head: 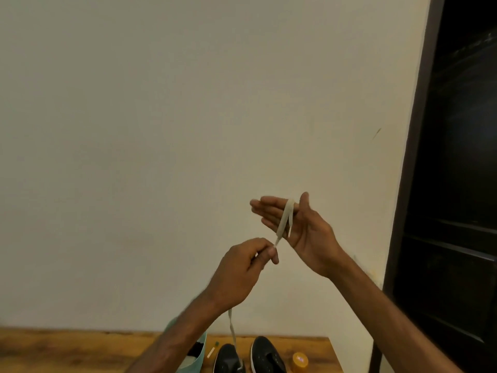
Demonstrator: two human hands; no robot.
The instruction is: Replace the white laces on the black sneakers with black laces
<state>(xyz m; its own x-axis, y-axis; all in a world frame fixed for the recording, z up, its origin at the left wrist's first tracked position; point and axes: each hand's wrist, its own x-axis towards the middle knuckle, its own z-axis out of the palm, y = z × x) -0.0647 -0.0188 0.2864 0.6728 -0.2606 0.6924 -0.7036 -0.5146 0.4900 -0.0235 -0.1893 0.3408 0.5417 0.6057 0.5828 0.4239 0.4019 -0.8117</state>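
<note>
My right hand (293, 224) is raised in front of the wall, palm toward me, fingers straight. A white lace (284, 220) is looped over its fingers. My left hand (242, 267) pinches the lace just below that loop. The rest of the lace hangs under my left wrist down to the left black sneaker (228, 359). The second black sneaker (267, 355) lies beside it on the right, with no lace visible on it. Both sneakers sit on the wooden table (67, 351).
A light green container (199, 359) with dark and pale things inside stands left of the sneakers, partly behind my left forearm. A small white piece (211, 353) lies beside it. An orange lid (300, 359) is at the table's right end. A dark door (457, 184) fills the right.
</note>
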